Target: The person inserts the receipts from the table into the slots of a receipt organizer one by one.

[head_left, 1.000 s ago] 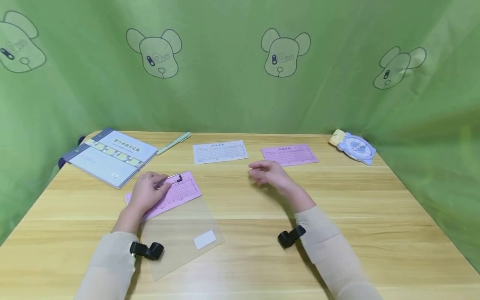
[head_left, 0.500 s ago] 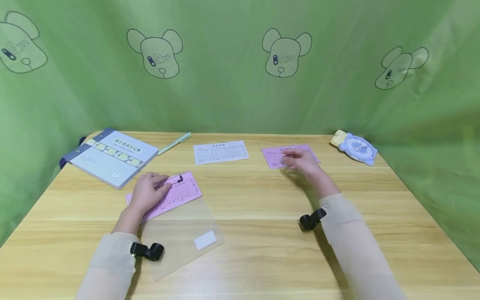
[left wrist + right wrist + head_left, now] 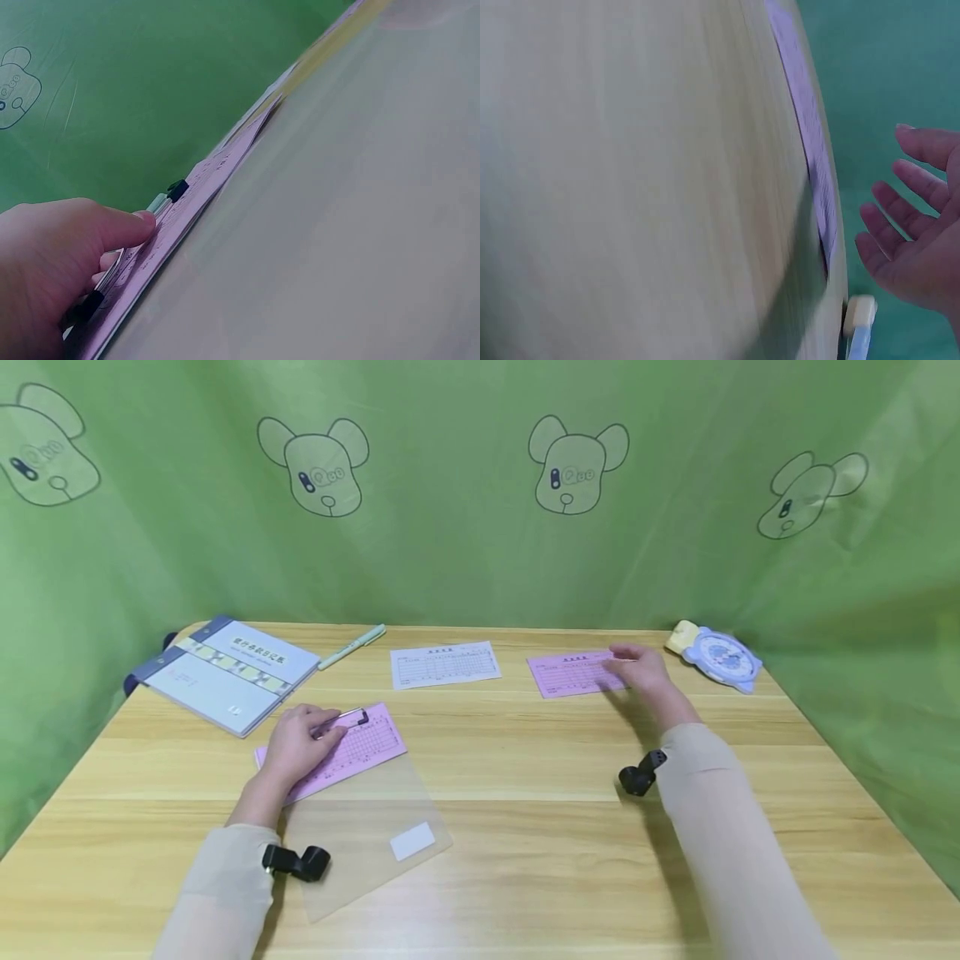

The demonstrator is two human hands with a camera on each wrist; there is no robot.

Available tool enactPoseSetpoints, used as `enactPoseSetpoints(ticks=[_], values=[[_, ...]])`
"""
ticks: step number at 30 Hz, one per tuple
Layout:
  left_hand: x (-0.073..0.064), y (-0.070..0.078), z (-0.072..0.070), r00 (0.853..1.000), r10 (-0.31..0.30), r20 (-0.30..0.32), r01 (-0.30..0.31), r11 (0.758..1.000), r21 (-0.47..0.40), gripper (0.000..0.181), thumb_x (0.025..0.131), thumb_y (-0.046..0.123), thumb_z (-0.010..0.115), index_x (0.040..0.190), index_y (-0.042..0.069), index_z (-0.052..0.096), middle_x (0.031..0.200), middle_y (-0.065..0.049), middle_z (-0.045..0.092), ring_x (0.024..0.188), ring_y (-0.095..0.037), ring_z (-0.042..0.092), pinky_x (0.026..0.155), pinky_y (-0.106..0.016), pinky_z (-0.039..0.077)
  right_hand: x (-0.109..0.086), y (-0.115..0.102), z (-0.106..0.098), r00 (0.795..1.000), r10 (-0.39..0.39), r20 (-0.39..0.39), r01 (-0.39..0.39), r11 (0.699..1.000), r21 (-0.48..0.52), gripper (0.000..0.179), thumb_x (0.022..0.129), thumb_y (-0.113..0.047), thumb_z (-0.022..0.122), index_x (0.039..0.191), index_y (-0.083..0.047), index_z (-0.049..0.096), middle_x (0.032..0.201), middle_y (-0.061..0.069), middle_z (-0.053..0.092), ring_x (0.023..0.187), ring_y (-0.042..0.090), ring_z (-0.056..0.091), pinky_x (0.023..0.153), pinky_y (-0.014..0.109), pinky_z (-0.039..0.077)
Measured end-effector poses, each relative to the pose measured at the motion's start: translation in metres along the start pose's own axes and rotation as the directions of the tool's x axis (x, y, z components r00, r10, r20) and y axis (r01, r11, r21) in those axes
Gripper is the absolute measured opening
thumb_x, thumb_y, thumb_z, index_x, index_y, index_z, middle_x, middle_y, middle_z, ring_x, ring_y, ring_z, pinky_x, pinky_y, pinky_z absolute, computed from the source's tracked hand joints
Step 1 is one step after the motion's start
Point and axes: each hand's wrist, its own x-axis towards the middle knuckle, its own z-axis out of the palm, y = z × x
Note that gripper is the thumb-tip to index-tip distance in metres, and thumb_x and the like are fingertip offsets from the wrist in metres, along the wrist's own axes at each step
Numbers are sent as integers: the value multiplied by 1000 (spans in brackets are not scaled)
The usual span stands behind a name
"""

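Observation:
On the left of the table lies a see-through clipboard (image 3: 367,843) with a white label, a pink form (image 3: 367,743) lying across its clip end. My left hand (image 3: 296,747) pinches the metal clip (image 3: 112,274) with its black ends, the thumb over the wire in the left wrist view. Further back, a second pink form (image 3: 570,675) lies flat on the table. My right hand (image 3: 641,672) is over its right end and overlaps it in the head view. The right wrist view shows that hand's fingers (image 3: 889,225) loosely spread, with nothing between them.
A white form (image 3: 446,665) lies at the back middle. A notebook (image 3: 232,672) and a light green pen (image 3: 351,647) are at the back left. A blue and yellow clock-like thing (image 3: 722,657) stands near the back right edge. Green cloth (image 3: 450,527) hangs behind the table.
My right hand has moved right and slightly back, from left of the far pink form to over its right end. My left hand stays on the clip.

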Motion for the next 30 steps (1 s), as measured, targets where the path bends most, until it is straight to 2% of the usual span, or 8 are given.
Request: enactPoseSetpoints(ticks=[5, 10, 16, 17, 21, 23, 24, 30], values=[[0, 0, 0, 1000, 4, -3, -4, 1000, -3, 35, 80, 22, 59, 109, 0, 59, 97, -15, 51, 91, -29, 44, 77, -42, 34, 5, 9, -10, 1000, 19, -2, -19, 999, 45, 52, 84, -8, 52, 127, 10, 31, 128, 27, 32, 117, 36, 28, 97, 40, 21], [2, -1, 1, 1000, 12, -4, -12, 1000, -2, 35, 80, 21, 60, 108, 0, 59, 98, -15, 52, 92, -30, 45, 78, -43, 34, 8, 18, -14, 994, 100, 46, -106, 982, 158, 58, 83, -3, 51, 131, 9, 22, 133, 26, 24, 120, 35, 23, 98, 37, 21], [2, 0, 1, 1000, 6, 2, -6, 1000, -13, 35, 80, 21, 59, 109, 0, 59, 98, -15, 51, 92, -29, 44, 78, -42, 34, 14, 27, -15, 994, 105, 40, -109, 986, 124, 59, 81, 0, 51, 131, 9, 20, 133, 27, 22, 120, 36, 23, 98, 38, 21], [1, 0, 1, 1000, 3, 4, -3, 1000, -14, 35, 80, 22, 59, 109, 0, 58, 98, -15, 51, 91, -29, 44, 78, -42, 34, 15, 28, -14, 993, 109, 48, -115, 981, 154, 60, 81, 2, 50, 132, 9, 19, 134, 27, 21, 120, 36, 23, 98, 38, 21], [1, 0, 1, 1000, 3, 1, -3, 1000, -13, 35, 80, 21, 59, 109, 0, 58, 98, -15, 51, 91, -29, 44, 78, -42, 34, 18, 31, -10, 997, 54, 57, -55, 998, 10, 58, 80, -1, 53, 129, 12, 24, 129, 29, 29, 117, 38, 28, 97, 40, 22], [1, 0, 1, 1000, 5, -3, -5, 1000, -12, 35, 80, 21, 59, 109, 0, 58, 98, -15, 51, 91, -29, 44, 78, -43, 34, 19, 31, -8, 998, 39, 50, -36, 997, -64, 59, 80, -4, 56, 128, 11, 27, 126, 29, 32, 115, 39, 30, 96, 42, 21], [1, 0, 0, 1000, 6, -4, -6, 1000, -12, 35, 80, 21, 59, 108, 0, 58, 98, -15, 51, 92, -29, 44, 78, -43, 34, 19, 32, -7, 999, 22, 37, -17, 990, -142, 59, 79, -8, 57, 128, 11, 28, 124, 30, 35, 113, 40, 32, 96, 43, 21], [1, -1, 0, 1000, -1, 0, 1, 1000, -11, 35, 80, 21, 59, 108, 0, 59, 97, -15, 51, 91, -29, 44, 78, -42, 34, 17, 32, -3, 999, 35, 9, -33, 979, -201, 67, 81, -14, 58, 132, 7, 20, 124, 32, 33, 114, 42, 29, 96, 46, 19]])
